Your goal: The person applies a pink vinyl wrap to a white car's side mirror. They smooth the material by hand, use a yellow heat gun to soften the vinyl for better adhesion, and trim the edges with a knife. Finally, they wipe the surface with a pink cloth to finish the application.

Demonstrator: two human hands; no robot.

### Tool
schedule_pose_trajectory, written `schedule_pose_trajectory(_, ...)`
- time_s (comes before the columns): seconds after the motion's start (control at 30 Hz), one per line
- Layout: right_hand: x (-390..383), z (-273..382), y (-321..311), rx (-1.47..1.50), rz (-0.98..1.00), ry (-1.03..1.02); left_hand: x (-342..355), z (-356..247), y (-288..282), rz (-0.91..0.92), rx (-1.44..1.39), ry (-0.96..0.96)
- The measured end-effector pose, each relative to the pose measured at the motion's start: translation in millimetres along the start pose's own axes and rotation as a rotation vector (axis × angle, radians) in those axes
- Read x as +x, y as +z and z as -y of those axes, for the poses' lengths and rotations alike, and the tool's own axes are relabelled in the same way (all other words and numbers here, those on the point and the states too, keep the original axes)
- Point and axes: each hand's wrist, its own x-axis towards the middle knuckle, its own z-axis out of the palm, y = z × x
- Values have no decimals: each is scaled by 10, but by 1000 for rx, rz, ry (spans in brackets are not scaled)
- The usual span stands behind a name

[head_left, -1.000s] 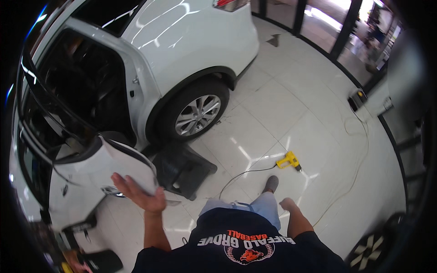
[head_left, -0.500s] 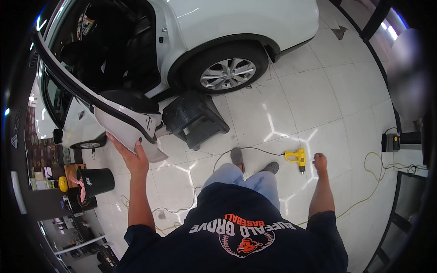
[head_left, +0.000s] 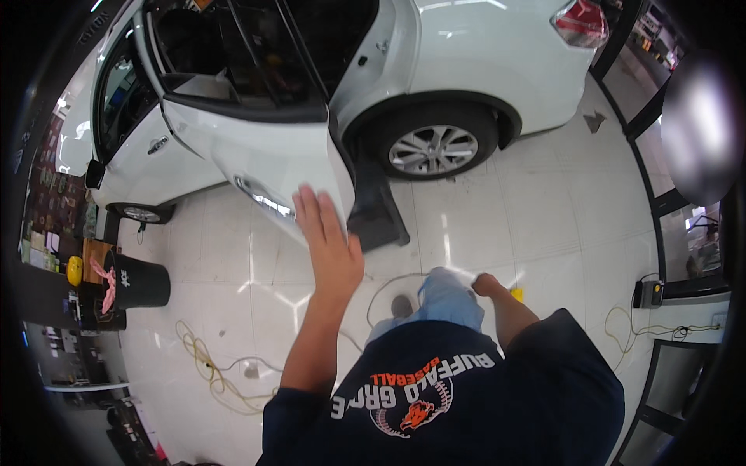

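The rear door [head_left: 256, 151] of a white car stands swung out from the body. My left hand [head_left: 330, 252] lies with fingers stretched flat against the door's outer panel by its edge, just right of the chrome door handle [head_left: 264, 200]. It grips nothing. My right hand [head_left: 487, 285] hangs low beside my jeans [head_left: 451, 299], small and blurred; its fingers cannot be made out. Just past my right forearm, a yellow piece of the heat gun [head_left: 517, 294] shows on the floor, the rest hidden. Behind the door edge sits a black plastic step stool [head_left: 377, 213], partly covered.
The car's rear wheel [head_left: 433, 151] stands beyond the stool. Yellow cord [head_left: 210, 369] lies coiled on the tiled floor at left, and a grey cable runs near my feet. A black bin [head_left: 144, 281] with a pink cloth stands far left. Dark-framed glass panels line the right.
The door has swung toward closed, its outer panel now facing me. My left hand has gone from holding its edge to lying flat on it. My right hand has come in toward my leg.
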Motion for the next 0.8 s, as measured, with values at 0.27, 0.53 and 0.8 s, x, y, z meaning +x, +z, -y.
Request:
schedule_pose_trajectory(0.27, -100, 1401, -1879, 542, -699, -141, -1177, 329, -1190, 0, -55, -146)
schedule_pose_trajectory(0.53, -39, 765, -383, -56, -85, 33, -1617, 482, -1350, -144, -186, -203)
schedule_pose_trajectory(0.8, -452, 931, -857, -90, -111, 159, -1424, 431, -1072, -154, -113, -79)
